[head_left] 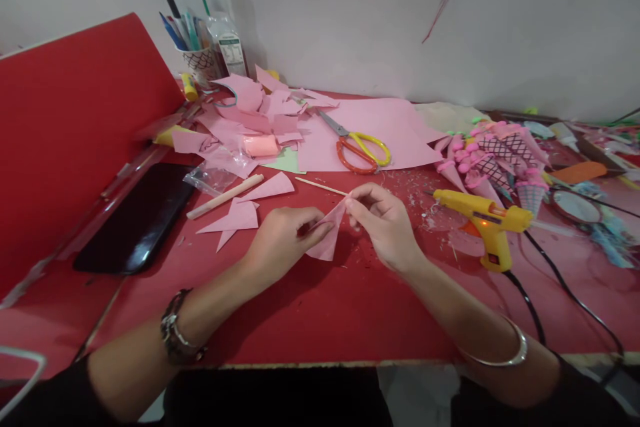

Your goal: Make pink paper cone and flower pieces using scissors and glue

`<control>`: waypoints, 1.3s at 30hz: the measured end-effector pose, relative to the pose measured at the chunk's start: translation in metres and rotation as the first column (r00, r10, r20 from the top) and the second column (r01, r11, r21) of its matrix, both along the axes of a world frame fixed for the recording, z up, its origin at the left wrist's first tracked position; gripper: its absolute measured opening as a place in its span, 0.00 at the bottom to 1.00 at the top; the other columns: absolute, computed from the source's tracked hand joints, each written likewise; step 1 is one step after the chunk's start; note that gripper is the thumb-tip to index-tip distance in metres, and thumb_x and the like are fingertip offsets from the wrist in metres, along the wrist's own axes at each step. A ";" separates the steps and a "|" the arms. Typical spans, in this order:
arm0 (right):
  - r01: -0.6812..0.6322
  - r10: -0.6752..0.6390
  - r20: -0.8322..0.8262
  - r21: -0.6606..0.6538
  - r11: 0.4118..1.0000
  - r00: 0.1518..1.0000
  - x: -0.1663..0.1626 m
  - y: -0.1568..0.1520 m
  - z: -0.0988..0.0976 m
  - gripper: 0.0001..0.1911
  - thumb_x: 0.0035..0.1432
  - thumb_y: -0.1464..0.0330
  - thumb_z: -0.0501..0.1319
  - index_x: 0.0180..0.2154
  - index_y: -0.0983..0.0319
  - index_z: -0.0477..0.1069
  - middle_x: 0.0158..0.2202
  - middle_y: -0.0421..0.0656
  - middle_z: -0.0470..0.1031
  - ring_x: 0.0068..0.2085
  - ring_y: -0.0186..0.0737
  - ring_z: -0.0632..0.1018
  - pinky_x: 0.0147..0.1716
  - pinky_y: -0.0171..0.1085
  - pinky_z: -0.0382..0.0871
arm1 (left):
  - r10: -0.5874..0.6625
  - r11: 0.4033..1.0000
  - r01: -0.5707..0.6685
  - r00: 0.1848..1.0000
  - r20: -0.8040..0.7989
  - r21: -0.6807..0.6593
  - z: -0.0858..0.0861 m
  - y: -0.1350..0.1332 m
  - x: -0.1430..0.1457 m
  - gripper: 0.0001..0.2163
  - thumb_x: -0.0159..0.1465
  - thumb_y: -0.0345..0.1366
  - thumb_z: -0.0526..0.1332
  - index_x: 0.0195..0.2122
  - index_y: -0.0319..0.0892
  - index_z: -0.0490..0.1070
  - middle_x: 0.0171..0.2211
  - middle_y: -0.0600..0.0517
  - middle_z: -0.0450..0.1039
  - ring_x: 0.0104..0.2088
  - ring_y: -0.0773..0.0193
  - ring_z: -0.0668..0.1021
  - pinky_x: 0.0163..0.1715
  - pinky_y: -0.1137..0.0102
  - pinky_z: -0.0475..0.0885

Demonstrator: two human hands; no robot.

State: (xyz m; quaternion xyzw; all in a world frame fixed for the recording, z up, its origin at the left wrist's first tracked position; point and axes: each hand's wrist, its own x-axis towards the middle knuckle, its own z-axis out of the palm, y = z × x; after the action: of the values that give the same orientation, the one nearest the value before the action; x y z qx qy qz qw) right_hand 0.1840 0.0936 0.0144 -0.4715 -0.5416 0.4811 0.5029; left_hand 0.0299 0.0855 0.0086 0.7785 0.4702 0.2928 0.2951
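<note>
A wedge-shaped piece of pink paper (326, 243) is held between both hands above the red table. My left hand (283, 240) pinches its left side with thumb and fingers. At its pointed upper end, my right hand (383, 223) has its fingertips closed on the paper. Just behind that tip lies a thin wooden stick (320, 185). Several cut pink paper wedges (243, 215) rest left of my left hand, beside a pale rolled stick (225, 197). To the right of my right hand sits a yellow hot glue gun (485, 220), its orange light on.
Scissors (355, 143) with red and yellow handles lie on a pink sheet (410, 127). Pink scraps (260, 107) pile at the back left, near a pen cup (199, 63) and bottle (227, 40). Decorated paper cones (500, 157) cluster right. A phone (137, 220) lies left; black cords (565, 280) trail right.
</note>
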 end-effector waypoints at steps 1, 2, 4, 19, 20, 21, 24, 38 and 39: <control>-0.002 0.002 -0.002 0.006 1.000 1.000 0.000 0.000 0.000 0.06 0.45 0.67 0.59 0.24 0.61 0.63 0.17 0.33 0.63 0.17 0.24 0.63 0.15 0.27 0.59 | -0.003 1.000 0.003 1.000 -0.003 0.008 0.000 0.000 0.000 0.11 0.58 0.34 0.54 0.19 0.39 0.63 0.16 0.58 0.62 0.18 0.72 0.63 0.19 0.76 0.55; -0.003 0.003 -0.004 0.012 1.000 1.000 0.000 0.000 0.000 0.06 0.45 0.67 0.59 0.24 0.61 0.63 0.17 0.33 0.63 0.17 0.24 0.63 0.15 0.27 0.59 | -0.004 1.000 0.004 1.000 -0.007 0.015 0.000 0.000 0.000 0.12 0.59 0.35 0.54 0.18 0.39 0.63 0.15 0.59 0.61 0.18 0.73 0.62 0.19 0.76 0.54; -0.003 0.004 -0.009 0.021 1.000 1.000 0.000 0.000 0.000 0.05 0.45 0.68 0.59 0.24 0.61 0.63 0.17 0.32 0.63 0.17 0.24 0.63 0.15 0.27 0.60 | -0.005 1.000 0.005 1.000 -0.011 0.024 0.000 0.000 0.000 0.13 0.59 0.36 0.54 0.18 0.39 0.62 0.15 0.59 0.60 0.18 0.73 0.62 0.19 0.76 0.54; 0.002 -0.001 -0.018 0.046 0.999 1.000 0.001 0.001 -0.002 0.07 0.46 0.66 0.59 0.23 0.61 0.63 0.17 0.32 0.61 0.17 0.23 0.63 0.15 0.26 0.58 | -0.008 1.000 0.008 1.000 -0.006 0.017 0.001 0.002 0.000 0.15 0.59 0.37 0.53 0.16 0.40 0.58 0.14 0.59 0.55 0.18 0.73 0.60 0.18 0.76 0.53; 0.000 0.001 -0.018 0.052 0.999 1.000 0.001 0.001 -0.002 0.07 0.47 0.66 0.59 0.23 0.61 0.63 0.17 0.32 0.61 0.17 0.23 0.63 0.15 0.26 0.58 | -0.007 1.000 0.007 1.000 -0.003 0.012 0.001 0.002 0.000 0.15 0.59 0.37 0.53 0.16 0.40 0.58 0.14 0.59 0.55 0.18 0.73 0.59 0.18 0.76 0.53; -0.003 0.004 -0.019 0.056 0.998 1.000 0.001 0.001 -0.002 0.06 0.47 0.66 0.59 0.23 0.61 0.63 0.17 0.32 0.61 0.17 0.23 0.62 0.15 0.26 0.58 | -0.007 1.000 0.007 1.000 -0.002 0.009 0.001 0.002 0.000 0.15 0.59 0.37 0.53 0.16 0.39 0.58 0.14 0.59 0.55 0.18 0.73 0.59 0.18 0.76 0.53; -0.009 0.011 -0.030 0.066 0.998 0.999 0.001 0.001 -0.003 0.05 0.47 0.67 0.59 0.24 0.61 0.63 0.17 0.32 0.62 0.17 0.23 0.63 0.15 0.26 0.58 | -0.004 1.000 0.004 1.000 -0.001 0.006 0.001 0.002 0.000 0.15 0.59 0.37 0.53 0.16 0.39 0.59 0.15 0.59 0.55 0.18 0.73 0.59 0.19 0.76 0.53; -0.017 0.022 -0.073 0.065 0.998 0.997 0.002 0.001 -0.004 0.03 0.47 0.71 0.58 0.24 0.61 0.65 0.18 0.32 0.63 0.17 0.23 0.63 0.16 0.25 0.57 | -0.001 1.000 0.001 0.999 -0.034 0.017 0.000 0.002 0.000 0.15 0.59 0.37 0.53 0.16 0.39 0.59 0.15 0.59 0.56 0.18 0.73 0.60 0.19 0.75 0.52; -0.016 0.021 -0.077 0.064 0.998 0.997 0.002 0.001 -0.004 0.03 0.47 0.71 0.58 0.24 0.61 0.65 0.18 0.32 0.63 0.17 0.23 0.63 0.15 0.25 0.57 | 0.000 1.000 0.001 0.999 -0.035 0.017 0.000 0.002 -0.001 0.15 0.59 0.37 0.53 0.17 0.39 0.59 0.15 0.59 0.56 0.18 0.73 0.60 0.19 0.75 0.52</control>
State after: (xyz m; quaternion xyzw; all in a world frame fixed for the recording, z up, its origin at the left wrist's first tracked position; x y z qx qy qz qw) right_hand 0.1864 0.0943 0.0108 -0.4314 -0.5410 0.4864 0.5335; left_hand 0.0294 0.0872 0.0090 0.7861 0.4726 0.2831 0.2803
